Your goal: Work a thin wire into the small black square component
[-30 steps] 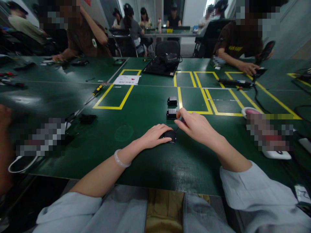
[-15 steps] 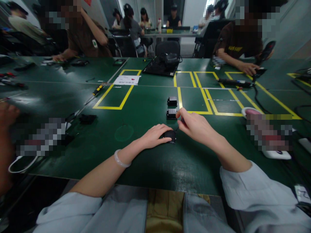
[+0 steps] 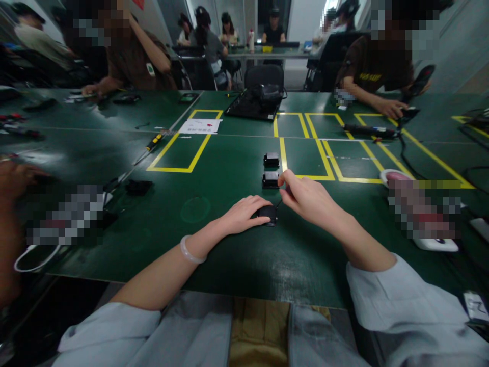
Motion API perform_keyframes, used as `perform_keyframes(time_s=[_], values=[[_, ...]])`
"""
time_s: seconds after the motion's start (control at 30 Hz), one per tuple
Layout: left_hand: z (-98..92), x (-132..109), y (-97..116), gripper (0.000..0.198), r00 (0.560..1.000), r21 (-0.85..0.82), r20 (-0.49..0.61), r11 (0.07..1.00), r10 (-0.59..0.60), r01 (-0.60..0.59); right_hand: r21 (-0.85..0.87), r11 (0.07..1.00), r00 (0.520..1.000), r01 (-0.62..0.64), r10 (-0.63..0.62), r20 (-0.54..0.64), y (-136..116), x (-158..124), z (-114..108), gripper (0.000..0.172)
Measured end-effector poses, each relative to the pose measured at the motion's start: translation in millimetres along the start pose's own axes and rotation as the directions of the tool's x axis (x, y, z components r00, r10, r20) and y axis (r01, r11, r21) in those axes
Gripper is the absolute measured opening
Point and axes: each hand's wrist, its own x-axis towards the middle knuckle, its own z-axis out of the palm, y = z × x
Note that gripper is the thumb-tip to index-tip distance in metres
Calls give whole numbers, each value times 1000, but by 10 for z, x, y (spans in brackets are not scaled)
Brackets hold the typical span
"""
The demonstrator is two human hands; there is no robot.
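Observation:
My left hand (image 3: pixel 246 214) is closed around a small black box-shaped part (image 3: pixel 269 216) on the table, its thumb along the near side and its fingers over the top. At the right end of that part, my right hand (image 3: pixel 305 196) pinches a thin dark rod (image 3: pixel 279 204); its tip meets the part's upper right corner. Most of the rod is hidden in my fingers, and I cannot tell its kind. Just beyond stand two similar black parts with grey tops, a nearer one (image 3: pixel 270 179) and a farther one (image 3: pixel 271 159).
Yellow tape outlines (image 3: pixel 191 170) mark the green table (image 3: pixel 229 270). A yellow-and-black screwdriver (image 3: pixel 155 141) and a paper sheet (image 3: pixel 200 126) lie left; a black tray (image 3: pixel 250 109) stands at the back. Co-workers sit opposite, and a person's hand (image 3: pixel 19 178) is at left.
My hands and the black part keep almost the same place. At the left edge, the neighbouring person's hand has shifted slightly.

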Motion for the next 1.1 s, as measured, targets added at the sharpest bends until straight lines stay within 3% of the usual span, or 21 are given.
perform_keyframes(time_s=[1.1], values=[[4,-1,-12,42,1000,-7,-3,1000,5,-5,-25,1000,1000,18,-18,-10,2,2,3,19]])
